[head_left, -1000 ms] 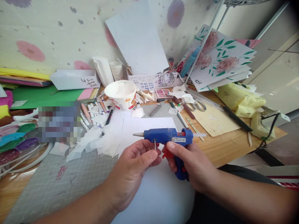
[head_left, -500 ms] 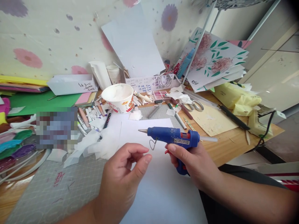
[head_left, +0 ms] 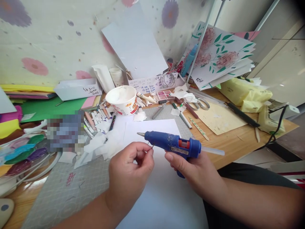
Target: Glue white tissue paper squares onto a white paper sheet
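A blue hot glue gun (head_left: 171, 143) is held by its handle in my right hand (head_left: 194, 170), its metal nozzle pointing left. From its back end sticks a translucent glue stick (head_left: 213, 150). My left hand (head_left: 132, 173) pinches the thin wire stand (head_left: 152, 146) under the front of the gun between thumb and forefinger. The red trigger is hidden behind my right fingers. Below both hands lies a large white sheet of paper (head_left: 164, 194) on a grey cutting mat (head_left: 92, 184).
Behind the hands stands a white paper bowl (head_left: 121, 103), with markers (head_left: 97, 117) and scissors (head_left: 200, 104) around it. Crumpled white tissue (head_left: 107, 143) lies left of the sheet. A paint palette (head_left: 26, 151) sits at the far left, painted flower sheets (head_left: 219, 57) at the back right.
My left thumb and forefinger have closed on the gun's wire stand, which was just beyond them before. The glue gun has shifted slightly left and its nozzle end tips up more.
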`<state>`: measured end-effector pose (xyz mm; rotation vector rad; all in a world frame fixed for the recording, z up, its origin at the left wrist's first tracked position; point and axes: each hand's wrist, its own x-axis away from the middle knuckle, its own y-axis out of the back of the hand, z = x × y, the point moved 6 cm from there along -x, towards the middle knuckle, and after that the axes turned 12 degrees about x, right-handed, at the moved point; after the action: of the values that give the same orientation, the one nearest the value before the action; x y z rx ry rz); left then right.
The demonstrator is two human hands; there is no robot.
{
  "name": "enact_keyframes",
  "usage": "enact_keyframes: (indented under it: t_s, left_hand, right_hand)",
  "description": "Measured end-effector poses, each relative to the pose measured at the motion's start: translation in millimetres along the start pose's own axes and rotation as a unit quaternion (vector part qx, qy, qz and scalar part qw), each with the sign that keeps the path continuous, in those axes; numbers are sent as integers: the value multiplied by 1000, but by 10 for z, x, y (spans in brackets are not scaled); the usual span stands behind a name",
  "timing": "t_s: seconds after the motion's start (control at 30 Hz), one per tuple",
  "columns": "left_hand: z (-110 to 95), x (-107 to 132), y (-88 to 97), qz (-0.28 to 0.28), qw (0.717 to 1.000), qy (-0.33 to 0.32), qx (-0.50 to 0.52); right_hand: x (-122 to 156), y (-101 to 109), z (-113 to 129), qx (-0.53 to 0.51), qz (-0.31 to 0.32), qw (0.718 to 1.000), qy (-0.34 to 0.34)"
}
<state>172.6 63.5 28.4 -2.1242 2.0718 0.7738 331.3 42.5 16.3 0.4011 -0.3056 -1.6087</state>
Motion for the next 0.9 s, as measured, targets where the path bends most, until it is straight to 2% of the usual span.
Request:
enact_keyframes:
  t_s: [0.13, 0.37, 0.67, 0.9]
  left_hand:
    - [-15, 8, 13, -8, 1000, -15, 12]
    - [-70, -17, 19, -19, 998, -44, 32]
    - [-33, -29, 40, -17, 997, -27, 64]
    - [-15, -32, 60, -19, 999, -32, 31]
  right_hand:
    - [62, -23, 22, 9, -15, 1000, 14]
    - [131, -47, -59, 19, -27, 999, -8]
    - [109, -46, -47, 22, -32, 999, -12]
    - [105, -112, -148, -23, 29, 996, -80]
